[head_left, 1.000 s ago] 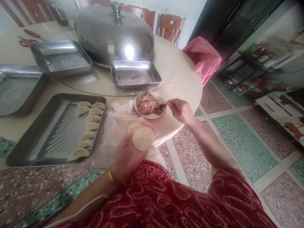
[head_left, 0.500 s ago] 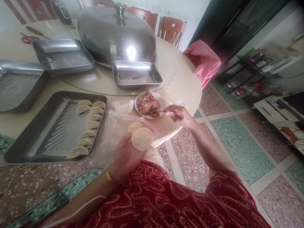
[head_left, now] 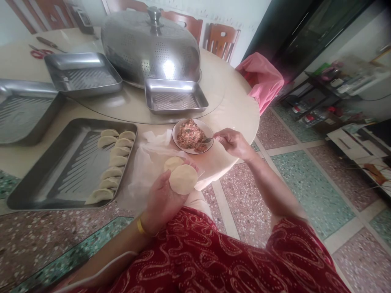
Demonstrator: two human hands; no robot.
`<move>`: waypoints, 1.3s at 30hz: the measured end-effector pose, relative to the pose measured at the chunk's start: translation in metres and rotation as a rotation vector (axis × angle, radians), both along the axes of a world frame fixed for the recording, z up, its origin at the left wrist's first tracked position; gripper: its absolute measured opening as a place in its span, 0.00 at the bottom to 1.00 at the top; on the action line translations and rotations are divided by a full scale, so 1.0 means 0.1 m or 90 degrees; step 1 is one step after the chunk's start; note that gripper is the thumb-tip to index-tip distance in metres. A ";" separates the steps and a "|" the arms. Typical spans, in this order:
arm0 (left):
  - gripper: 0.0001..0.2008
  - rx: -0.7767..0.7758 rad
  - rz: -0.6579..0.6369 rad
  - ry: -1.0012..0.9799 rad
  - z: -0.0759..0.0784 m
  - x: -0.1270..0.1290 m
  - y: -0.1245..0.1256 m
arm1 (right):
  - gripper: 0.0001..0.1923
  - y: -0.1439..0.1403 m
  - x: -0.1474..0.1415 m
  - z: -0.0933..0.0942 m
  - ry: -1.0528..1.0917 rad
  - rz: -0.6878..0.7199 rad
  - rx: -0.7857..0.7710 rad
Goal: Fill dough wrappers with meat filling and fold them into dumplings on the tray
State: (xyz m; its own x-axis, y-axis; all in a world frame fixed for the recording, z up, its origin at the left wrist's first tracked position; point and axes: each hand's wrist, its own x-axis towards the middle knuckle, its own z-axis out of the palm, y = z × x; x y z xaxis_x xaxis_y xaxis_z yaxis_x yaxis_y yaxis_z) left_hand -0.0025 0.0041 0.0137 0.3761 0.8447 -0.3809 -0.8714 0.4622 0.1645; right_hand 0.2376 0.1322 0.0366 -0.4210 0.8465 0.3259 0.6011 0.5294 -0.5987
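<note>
Round cream-topped table [head_left: 238, 106], with pink and green speckled tiles [head_left: 311, 179] below. At its near edge, a flat, round dough wrapper [head_left: 183, 179] rests on the person's upturned left hand [head_left: 163, 196], thumb at the wrapper's left side, fingers loosely extended beneath. A second wrapper [head_left: 172, 163] shows just behind; whether the hand bears it too, I cannot tell. Beyond, slightly right, sits a white plate [head_left: 207, 127] of minced filling [head_left: 189, 136]. The right hand [head_left: 233, 143], nearer the plate, pinches a metal spoon [head_left: 208, 141] in closed fingertips; its long axis points left, toward the filling's right edge, beyond and right of the held wrapper. Leftward, folded dumplings [head_left: 117, 161] line the right side of a steel tray [head_left: 73, 167].
</note>
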 end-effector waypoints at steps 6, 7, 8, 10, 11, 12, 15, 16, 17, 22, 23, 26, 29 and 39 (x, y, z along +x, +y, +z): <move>0.26 0.016 0.007 -0.004 0.00 -0.01 -0.01 | 0.12 0.15 -0.05 -0.08 0.240 -0.249 -0.229; 0.26 0.017 0.005 -0.004 -0.01 -0.01 -0.01 | 0.13 0.19 -0.05 -0.09 0.267 -0.276 -0.257; 0.26 0.017 0.004 -0.004 -0.01 -0.01 -0.01 | 0.14 0.23 -0.06 -0.10 0.282 -0.290 -0.281; 0.26 0.017 0.006 -0.005 -0.01 -0.01 -0.02 | 0.15 0.27 -0.06 -0.12 0.299 -0.303 -0.333; 0.26 0.017 0.006 -0.005 -0.01 -0.01 -0.01 | 0.16 0.29 -0.07 -0.13 0.309 -0.306 -0.360; 0.26 0.015 0.006 -0.006 -0.01 -0.01 -0.01 | 0.17 0.29 -0.08 -0.14 0.321 -0.306 -0.383; 0.26 0.000 0.002 -0.005 -0.01 0.00 -0.01 | 0.18 0.25 -0.13 -0.18 0.362 -0.306 -0.426; 0.26 -0.007 0.002 -0.002 -0.01 0.00 -0.01 | 0.19 0.23 -0.16 -0.20 0.377 -0.306 -0.434; 0.26 -0.011 0.004 0.001 -0.02 0.00 -0.01 | 0.20 0.21 -0.19 -0.23 0.393 -0.305 -0.441; 0.26 -0.003 0.004 0.007 -0.02 -0.03 -0.03 | 0.25 0.15 -0.27 -0.32 0.457 -0.305 -0.444; 0.26 -0.002 0.005 0.008 -0.02 -0.03 -0.03 | 0.25 0.15 -0.26 -0.32 0.467 -0.306 -0.439; 0.26 -0.003 0.010 0.008 -0.02 -0.04 -0.04 | 0.26 0.13 -0.20 -0.31 0.498 -0.294 -0.397; 0.27 -0.009 0.005 0.005 -0.03 -0.04 -0.04 | 0.27 0.07 -0.15 -0.29 0.484 -0.241 -0.322; 0.27 0.004 0.009 0.002 -0.02 -0.03 -0.04 | 0.21 -0.28 -0.29 -0.30 0.224 -0.127 -0.040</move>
